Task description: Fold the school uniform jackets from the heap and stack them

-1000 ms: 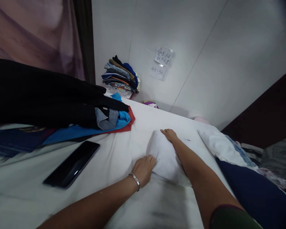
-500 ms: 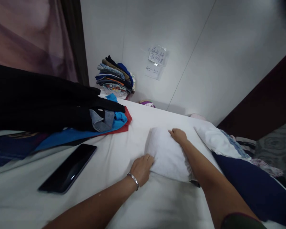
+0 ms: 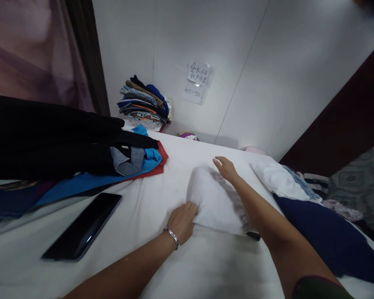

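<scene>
Forearms [image 3: 131,263] reach forward over the white sheet [image 3: 149,199]. We bend our left hand [image 3: 181,222] against the near left edge of the folded white cloth [image 3: 215,201]; we cannot tell whether it grips. Our right hand [image 3: 226,168] is free, fingers loosely extended, near the far right corner. The cloth lies between both hands, partly behind our right forearm.

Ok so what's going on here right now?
Someone is handling a white cloth bundle on a white sheet. The left hand touches its left edge; the right hand, fingers open, is near its far end. A dark phone lies to the left, near piled clothes. Folded clothes are stacked by the wall.
</scene>
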`<state>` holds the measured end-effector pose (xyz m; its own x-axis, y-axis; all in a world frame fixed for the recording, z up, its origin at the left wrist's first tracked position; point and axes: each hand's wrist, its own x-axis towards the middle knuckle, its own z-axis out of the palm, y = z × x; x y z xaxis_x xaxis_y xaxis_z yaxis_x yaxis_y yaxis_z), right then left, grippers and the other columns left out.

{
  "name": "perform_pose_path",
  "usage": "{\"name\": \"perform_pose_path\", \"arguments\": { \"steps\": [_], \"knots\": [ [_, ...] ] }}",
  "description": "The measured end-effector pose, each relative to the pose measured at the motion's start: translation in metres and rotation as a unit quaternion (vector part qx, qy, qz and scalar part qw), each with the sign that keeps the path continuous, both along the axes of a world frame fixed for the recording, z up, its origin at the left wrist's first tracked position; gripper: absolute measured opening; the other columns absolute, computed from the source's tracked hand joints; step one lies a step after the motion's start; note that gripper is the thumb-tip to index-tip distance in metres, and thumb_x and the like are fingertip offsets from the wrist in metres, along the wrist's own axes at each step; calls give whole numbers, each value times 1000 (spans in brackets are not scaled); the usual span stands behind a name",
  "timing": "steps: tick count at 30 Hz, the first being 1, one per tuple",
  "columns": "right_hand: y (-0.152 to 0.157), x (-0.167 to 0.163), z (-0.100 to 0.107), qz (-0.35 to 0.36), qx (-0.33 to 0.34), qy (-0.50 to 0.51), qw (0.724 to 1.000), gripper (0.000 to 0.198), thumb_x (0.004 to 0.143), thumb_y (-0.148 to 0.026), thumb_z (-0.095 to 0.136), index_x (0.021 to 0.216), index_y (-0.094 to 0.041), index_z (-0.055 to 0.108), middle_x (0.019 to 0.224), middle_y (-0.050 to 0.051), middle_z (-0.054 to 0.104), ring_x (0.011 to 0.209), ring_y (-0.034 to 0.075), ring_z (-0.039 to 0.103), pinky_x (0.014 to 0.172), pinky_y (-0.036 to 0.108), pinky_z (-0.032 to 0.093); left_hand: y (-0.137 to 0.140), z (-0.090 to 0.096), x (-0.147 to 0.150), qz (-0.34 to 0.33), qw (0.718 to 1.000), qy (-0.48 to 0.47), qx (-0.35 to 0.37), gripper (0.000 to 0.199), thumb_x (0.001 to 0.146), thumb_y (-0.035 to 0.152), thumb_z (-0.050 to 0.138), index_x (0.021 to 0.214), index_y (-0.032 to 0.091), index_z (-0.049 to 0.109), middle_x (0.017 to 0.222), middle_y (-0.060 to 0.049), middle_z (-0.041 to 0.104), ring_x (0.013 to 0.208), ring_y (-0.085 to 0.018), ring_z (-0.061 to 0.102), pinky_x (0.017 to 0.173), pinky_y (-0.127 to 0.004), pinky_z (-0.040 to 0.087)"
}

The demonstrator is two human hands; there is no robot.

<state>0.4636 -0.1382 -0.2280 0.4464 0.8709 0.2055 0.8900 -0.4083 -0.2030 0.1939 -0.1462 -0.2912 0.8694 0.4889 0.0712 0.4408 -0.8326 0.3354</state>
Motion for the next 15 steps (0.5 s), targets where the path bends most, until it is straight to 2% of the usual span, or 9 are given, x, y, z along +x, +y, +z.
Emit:
{"name": "perform_pose_path", "arguments": {
  "steps": [2, 3, 5, 8, 12, 15],
  "knots": [
    [3, -21, -7, 84, 63, 16, 994, 57, 93, -58, 25, 139, -28, 39, 148, 3, 35, 137, 21, 26, 111, 43, 17, 0, 2, 0, -2, 1000, 3, -6, 30, 68, 5, 52, 91, 22, 43, 98, -4, 56, 91, -22, 56, 73, -34, 40],
    [4, -30, -14, 121, 63, 41, 990, 60, 91, -61, 28, 140, -28, 38, 149, 3, 32, 139, 23, 22, 112, 46, 13, 0, 3, 0, -3, 1000, 3, -11, 30, 68, 5, 53, 91, 22, 43, 98, -4, 56, 91, -22, 56, 74, -34, 40],
    [5, -43, -31, 156, 16, 109, 982, 65, 88, -64, 31, 139, -25, 41, 149, 6, 32, 139, 24, 21, 113, 48, 13, 1, 5, 0, -2, 1000, 1, -20, 30, 69, 5, 52, 91, 22, 43, 97, -4, 56, 92, -22, 56, 74, -33, 40],
    [6, -51, -46, 157, -38, 174, 972, 72, 85, -68, 32, 137, -20, 44, 149, 8, 30, 140, 24, 21, 114, 43, 14, 1, 7, 0, 3, 1000, -1, -26, 29, 69, 3, 50, 89, 23, 42, 94, -3, 56, 89, -21, 56, 73, -33, 39],
    [1, -46, -28, 164, -57, 203, 964, 77, 86, -71, 23, 142, -21, 36, 153, 7, 21, 142, 22, 12, 115, 44, 10, 2, 6, -1, 6, 1000, 0, -23, 28, 67, 2, 49, 86, 23, 42, 92, -2, 55, 88, -20, 56, 72, -31, 38],
    [-16, -27, -11, 132, -55, 152, 978, 74, 87, -69, 21, 146, -24, 27, 155, 6, 13, 143, 23, 5, 113, 49, 3, 3, 5, -2, 10, 1000, 1, -27, 28, 66, 2, 49, 83, 23, 41, 90, -1, 55, 87, -19, 55, 72, -30, 38]
  ]
}}
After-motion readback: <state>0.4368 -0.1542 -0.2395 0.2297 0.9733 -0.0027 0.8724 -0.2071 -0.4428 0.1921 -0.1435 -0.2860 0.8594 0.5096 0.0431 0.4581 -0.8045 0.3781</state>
